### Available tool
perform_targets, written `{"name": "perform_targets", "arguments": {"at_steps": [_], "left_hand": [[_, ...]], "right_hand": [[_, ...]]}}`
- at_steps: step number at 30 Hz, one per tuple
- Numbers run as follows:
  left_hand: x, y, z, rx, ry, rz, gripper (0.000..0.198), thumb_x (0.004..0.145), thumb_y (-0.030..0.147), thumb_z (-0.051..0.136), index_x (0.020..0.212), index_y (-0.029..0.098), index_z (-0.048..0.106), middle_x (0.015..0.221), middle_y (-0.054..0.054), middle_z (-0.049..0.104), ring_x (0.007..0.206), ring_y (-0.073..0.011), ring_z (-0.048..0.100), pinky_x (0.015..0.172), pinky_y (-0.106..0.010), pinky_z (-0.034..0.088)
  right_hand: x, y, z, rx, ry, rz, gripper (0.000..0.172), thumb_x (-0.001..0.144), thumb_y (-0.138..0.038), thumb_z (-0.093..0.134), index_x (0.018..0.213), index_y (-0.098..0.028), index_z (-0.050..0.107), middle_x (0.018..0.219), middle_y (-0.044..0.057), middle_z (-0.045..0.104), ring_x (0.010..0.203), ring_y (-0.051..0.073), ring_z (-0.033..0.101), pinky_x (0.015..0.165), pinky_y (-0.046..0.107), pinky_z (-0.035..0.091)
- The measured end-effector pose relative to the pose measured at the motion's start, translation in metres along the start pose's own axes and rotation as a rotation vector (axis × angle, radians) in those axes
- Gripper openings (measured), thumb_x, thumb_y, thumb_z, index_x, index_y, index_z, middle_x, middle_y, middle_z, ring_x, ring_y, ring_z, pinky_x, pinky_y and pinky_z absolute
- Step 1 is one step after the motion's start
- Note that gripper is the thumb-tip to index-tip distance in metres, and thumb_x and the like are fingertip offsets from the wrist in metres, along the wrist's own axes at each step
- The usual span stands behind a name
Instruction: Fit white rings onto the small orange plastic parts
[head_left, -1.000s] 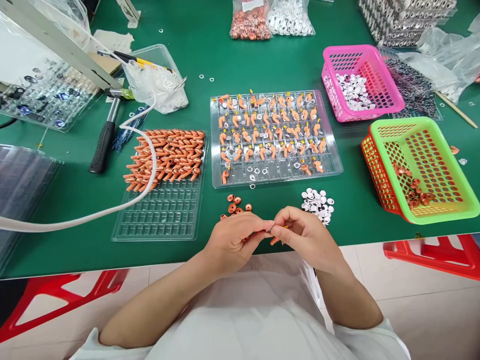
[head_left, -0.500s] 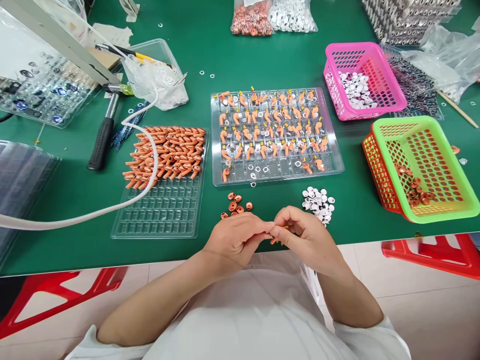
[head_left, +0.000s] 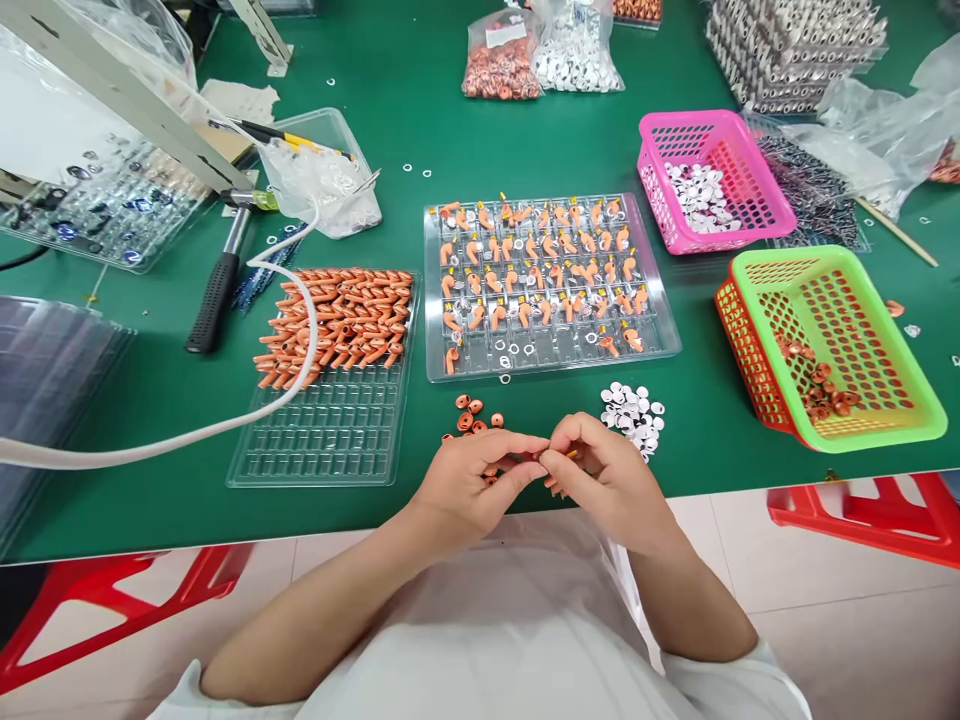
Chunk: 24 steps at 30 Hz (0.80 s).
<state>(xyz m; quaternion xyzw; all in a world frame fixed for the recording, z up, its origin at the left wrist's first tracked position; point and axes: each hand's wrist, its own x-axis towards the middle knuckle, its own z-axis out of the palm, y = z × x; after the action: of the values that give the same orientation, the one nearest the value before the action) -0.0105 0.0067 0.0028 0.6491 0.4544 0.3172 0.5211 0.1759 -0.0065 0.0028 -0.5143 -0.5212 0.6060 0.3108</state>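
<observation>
My left hand (head_left: pixel 471 482) and my right hand (head_left: pixel 611 487) meet at the fingertips over the table's front edge. Between them is a small orange curved part with a yellow tip (head_left: pixel 553 486), mostly covered by fingers. The right thumb and index finger pinch it; the left thumb and index fingertips close on its other side. Copper-coloured beads (head_left: pixel 466 422) lie loose by the left hand, some seen through the gap under its index finger. Beyond the right hand is a pile of white discs (head_left: pixel 632 415). A clear tray (head_left: pixel 480 368) behind holds rows of similar orange curved parts.
At left, a clear tray (head_left: pixel 311 462) carries stacked copper-coloured pieces, crossed by a white cable (head_left: pixel 225 432). A hammer (head_left: pixel 217 290) lies farther left. A pink basket (head_left: pixel 652 180) of white discs and a green basket (head_left: pixel 885 435) of copper-coloured pieces stand at right. Filled bags (head_left: pixel 501 65) lie behind.
The left thumb and index finger have arched apart behind their tips, so beads show through the gap. Both hands stay together at the same part. The camera view has shifted slightly.
</observation>
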Motion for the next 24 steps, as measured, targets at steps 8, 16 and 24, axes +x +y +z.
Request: {"name": "perform_targets", "arguments": {"at_steps": [8,16,24], "left_hand": [[0.001,0.003,0.002,-0.308,-0.001,-0.276,0.013,0.083,0.021,0.067,0.093,0.014,0.071,0.083,-0.007,0.078,0.075,-0.0182,0.075,0.071,-0.027,0.063],[0.007,0.007,0.009,-0.194,-0.049,-0.314,0.005,0.078,0.018,0.065,0.082,0.015,0.067,0.072,-0.004,0.074,0.066,-0.0163,0.072,0.063,-0.025,0.06],[0.006,0.006,0.015,-0.05,-0.001,-0.219,0.008,0.079,0.015,0.061,0.08,0.015,0.069,0.067,-0.002,0.073,0.059,-0.014,0.069,0.055,-0.02,0.055]], "right_hand": [[-0.006,0.012,-0.01,0.218,-0.005,-0.016,0.018,0.087,-0.033,0.071,0.1,-0.024,0.062,0.093,0.002,0.066,0.082,0.016,0.068,0.065,0.026,0.055],[-0.007,0.011,-0.009,0.087,0.062,-0.057,0.01,0.089,-0.028,0.067,0.097,-0.025,0.063,0.091,0.001,0.067,0.082,0.015,0.066,0.075,0.029,0.055],[-0.005,0.012,-0.01,0.049,0.092,-0.05,0.008,0.088,-0.025,0.066,0.096,-0.024,0.063,0.089,0.001,0.068,0.08,0.015,0.066,0.074,0.029,0.056]]}}
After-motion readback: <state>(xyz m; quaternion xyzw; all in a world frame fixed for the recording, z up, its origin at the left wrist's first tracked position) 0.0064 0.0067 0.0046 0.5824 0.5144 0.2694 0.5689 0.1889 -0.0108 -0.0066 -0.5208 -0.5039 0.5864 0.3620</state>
